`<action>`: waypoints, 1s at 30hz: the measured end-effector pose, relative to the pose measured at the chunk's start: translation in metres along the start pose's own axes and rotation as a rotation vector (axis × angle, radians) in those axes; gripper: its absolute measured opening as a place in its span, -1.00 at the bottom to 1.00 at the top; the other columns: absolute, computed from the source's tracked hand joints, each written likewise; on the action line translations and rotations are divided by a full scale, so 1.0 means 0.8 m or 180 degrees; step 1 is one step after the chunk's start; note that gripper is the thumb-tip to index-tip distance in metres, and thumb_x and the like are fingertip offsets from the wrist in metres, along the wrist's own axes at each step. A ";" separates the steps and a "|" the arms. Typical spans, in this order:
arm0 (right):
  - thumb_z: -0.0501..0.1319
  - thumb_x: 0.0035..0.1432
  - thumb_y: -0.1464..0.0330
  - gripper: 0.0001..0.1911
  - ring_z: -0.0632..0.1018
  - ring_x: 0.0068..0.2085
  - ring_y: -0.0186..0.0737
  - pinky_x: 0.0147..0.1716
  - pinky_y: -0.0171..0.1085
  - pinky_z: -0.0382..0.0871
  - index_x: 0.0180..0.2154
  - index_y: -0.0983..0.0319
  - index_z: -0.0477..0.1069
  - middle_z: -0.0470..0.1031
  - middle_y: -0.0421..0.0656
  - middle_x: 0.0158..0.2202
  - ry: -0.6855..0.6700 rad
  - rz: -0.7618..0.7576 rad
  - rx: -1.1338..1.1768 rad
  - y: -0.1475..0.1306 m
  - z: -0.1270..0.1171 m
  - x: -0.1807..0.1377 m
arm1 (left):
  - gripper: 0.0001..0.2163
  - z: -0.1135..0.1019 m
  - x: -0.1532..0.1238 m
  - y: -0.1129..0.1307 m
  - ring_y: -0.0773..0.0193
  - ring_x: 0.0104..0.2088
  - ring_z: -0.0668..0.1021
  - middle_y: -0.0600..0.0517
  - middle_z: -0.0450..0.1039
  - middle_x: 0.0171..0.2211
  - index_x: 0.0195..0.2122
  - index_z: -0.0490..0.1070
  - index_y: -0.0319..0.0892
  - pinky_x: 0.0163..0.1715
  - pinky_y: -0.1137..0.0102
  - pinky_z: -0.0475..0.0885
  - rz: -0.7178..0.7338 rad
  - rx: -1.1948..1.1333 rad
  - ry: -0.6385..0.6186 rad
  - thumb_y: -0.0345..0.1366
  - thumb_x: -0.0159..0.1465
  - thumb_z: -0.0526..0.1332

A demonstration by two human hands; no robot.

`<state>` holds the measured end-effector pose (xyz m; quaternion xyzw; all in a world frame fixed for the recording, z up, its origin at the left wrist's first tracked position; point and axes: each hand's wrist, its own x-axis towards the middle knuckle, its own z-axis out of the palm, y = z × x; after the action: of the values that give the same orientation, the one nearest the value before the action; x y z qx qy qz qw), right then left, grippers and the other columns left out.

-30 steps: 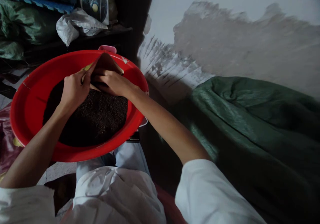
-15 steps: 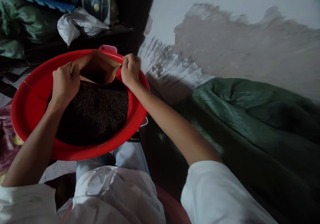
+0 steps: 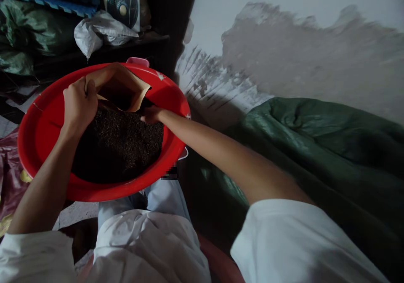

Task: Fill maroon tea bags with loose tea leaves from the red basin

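Observation:
A brown paper bag [image 3: 118, 75] stands with its mouth gaping inside a wide red plastic basin [image 3: 38, 131]. My left hand [image 3: 80, 104] is closed on the bag's left rim. Dark loose dry bits [image 3: 132, 136], resembling tea leaves, are heaped in the basin in front of the bag. My right hand [image 3: 152, 114] is low at the bag's right front side, against the heap. Its fingers are mostly hidden in shadow, so whether they grip the bag cannot be made out. The inside of the bag is dark.
A pink handle [image 3: 138, 61] shows behind the basin's far rim. On a shelf at the back are a white sack [image 3: 101, 28] and a box with a fan picture [image 3: 121, 5]. Green sacks [image 3: 315, 136] lie at right beside a peeling wall [image 3: 299, 56].
My right hand has let go of the bag's right rim and moved down to its lower front side. My left hand keeps its hold, and the bag's right corner has dropped slightly.

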<state>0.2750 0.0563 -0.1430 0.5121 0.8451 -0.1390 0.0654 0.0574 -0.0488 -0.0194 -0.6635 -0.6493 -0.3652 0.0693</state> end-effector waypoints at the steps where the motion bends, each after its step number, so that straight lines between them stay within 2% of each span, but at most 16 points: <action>1: 0.35 0.26 0.11 -0.34 0.58 0.15 0.26 0.11 0.01 0.48 0.26 0.37 0.46 0.52 0.21 0.20 -0.0234 -0.0001 -0.0060 -0.009 0.004 -0.004 | -0.71 0.000 0.000 0.000 0.30 -0.49 0.30 0.04 0.31 -0.50 -0.48 0.16 -0.11 -0.33 0.30 0.18 0.0020 -0.0003 0.0006 -0.26 0.42 0.10; 4: 0.60 -0.12 0.10 0.08 0.44 0.30 0.36 0.23 0.03 0.41 0.39 0.26 0.33 0.28 0.17 0.42 -0.0886 -0.0114 -0.0371 -0.036 0.011 -0.018 | -0.70 0.001 -0.001 -0.001 0.30 -0.50 0.27 0.05 0.26 -0.52 -0.48 0.14 -0.10 -0.35 0.29 0.15 0.0085 -0.0040 -0.0037 -0.25 0.42 0.09; 6: 0.63 -0.23 0.06 0.27 0.39 0.35 0.36 0.27 0.03 0.37 0.45 0.27 0.21 0.21 0.15 0.46 -0.1274 -0.0275 -0.0576 -0.049 0.012 -0.027 | -0.70 0.002 0.000 -0.002 0.30 -0.51 0.26 0.06 0.23 -0.53 -0.48 0.14 -0.10 -0.36 0.29 0.13 0.0087 -0.0082 -0.0064 -0.24 0.42 0.09; 12: 0.57 -0.16 -0.05 0.22 0.44 0.32 0.24 0.28 -0.05 0.36 0.40 0.41 0.27 0.37 0.13 0.37 -0.2134 -0.0738 -0.0588 -0.067 0.003 -0.050 | -0.68 0.005 0.000 -0.005 0.27 -0.45 0.37 0.04 0.29 -0.51 -0.48 0.16 -0.11 -0.30 0.33 0.22 0.0073 -0.0112 -0.0086 -0.22 0.43 0.11; 17: 0.66 -0.32 0.05 0.21 0.41 0.36 0.26 0.27 -0.06 0.40 0.37 0.22 0.36 0.34 0.01 0.41 -0.2138 -0.0614 0.0197 -0.074 -0.002 -0.060 | -0.68 0.002 -0.001 -0.001 0.26 -0.45 0.35 0.04 0.28 -0.51 -0.49 0.13 -0.10 -0.30 0.30 0.21 0.0054 -0.0178 -0.0269 -0.21 0.43 0.09; 21: 0.64 -0.28 0.01 0.13 0.45 0.32 0.28 0.18 -0.03 0.48 0.32 0.21 0.43 0.35 0.02 0.39 -0.2285 -0.0534 0.0569 -0.073 0.004 -0.058 | -0.68 0.003 -0.002 0.001 0.24 -0.48 0.33 0.05 0.22 -0.54 -0.49 0.12 -0.09 -0.34 0.28 0.17 0.0095 -0.0182 -0.0232 -0.19 0.43 0.09; 27: 0.67 -0.44 0.08 0.39 0.48 0.26 0.31 -0.01 -0.01 0.60 0.45 0.08 0.23 0.23 0.05 0.46 -0.2715 -0.0623 0.0565 -0.070 0.019 -0.052 | -0.67 0.004 -0.003 0.003 0.25 -0.46 0.34 0.05 0.25 -0.53 -0.50 0.13 -0.10 -0.28 0.28 0.21 0.0078 -0.0192 -0.0324 -0.25 0.44 0.11; 30: 0.66 -0.43 0.08 0.38 0.51 0.24 0.30 -0.02 -0.03 0.62 0.45 0.09 0.23 0.23 0.08 0.46 -0.2689 -0.0557 0.0691 -0.071 0.019 -0.056 | -0.67 0.004 -0.003 0.004 0.27 -0.47 0.31 0.05 0.25 -0.53 -0.51 0.13 -0.10 -0.29 0.28 0.21 0.0103 -0.0237 -0.0354 -0.26 0.43 0.11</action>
<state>0.2451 -0.0111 -0.1367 0.3409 0.7649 -0.4289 0.3388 0.0619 -0.0496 -0.0216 -0.6953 -0.6273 -0.3505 0.0143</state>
